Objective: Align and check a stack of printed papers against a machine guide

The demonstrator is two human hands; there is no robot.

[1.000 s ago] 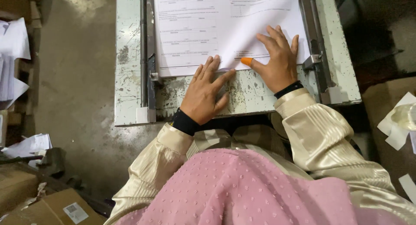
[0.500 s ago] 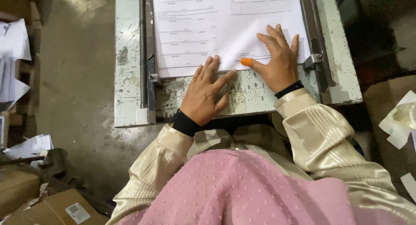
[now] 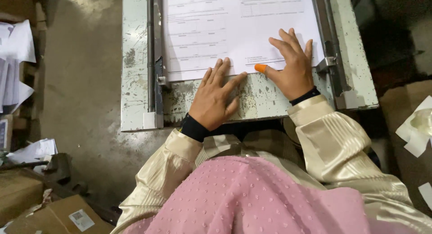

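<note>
A stack of white printed paper sheets (image 3: 225, 31) lies on a worn pale metal table (image 3: 265, 99) between two metal side rails. My left hand (image 3: 216, 99) rests flat at the stack's near edge, fingers spread, fingertips on the paper. My right hand (image 3: 290, 65) lies flat on the stack's near right corner, fingers apart. An orange rubber cap (image 3: 260, 68) covers the thumb tip of my right hand. Neither hand grips anything.
The left rail (image 3: 153, 58) and right rail (image 3: 330, 49) run along the table's sides. Loose white papers (image 3: 15, 58) and cardboard boxes (image 3: 54, 211) lie on the concrete floor at left. More paper scraps (image 3: 416, 130) lie at right.
</note>
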